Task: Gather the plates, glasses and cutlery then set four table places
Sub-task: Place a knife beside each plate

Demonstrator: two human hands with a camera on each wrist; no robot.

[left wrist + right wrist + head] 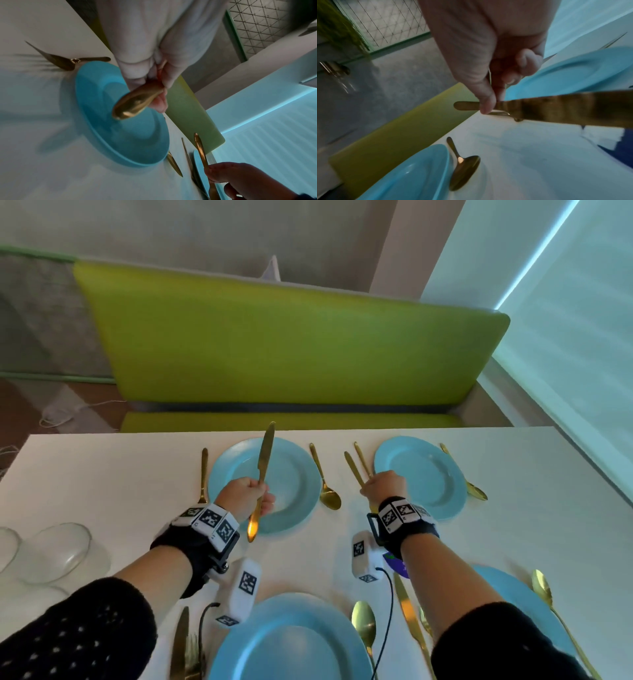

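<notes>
My left hand (245,491) grips a gold knife (263,467) by its middle and holds it tilted above the far-left blue plate (294,474), blade pointing away. In the left wrist view the knife's handle (133,105) sticks out below the curled fingers (154,65), over that plate (123,138). My right hand (385,486) pinches a second gold knife (352,469) just left of the far-right blue plate (421,474), beside a fork handle (363,458). In the right wrist view this knife (565,109) crosses under the thumb (486,102).
On the white table (102,474), gold spoons (327,484) (471,481) lie right of the far plates and a fork (203,474) lies left of the far-left one. Two near plates (291,642) (507,587) have cutlery beside them. Clear glasses (51,553) stand at the left. A green bench (291,347) lies beyond.
</notes>
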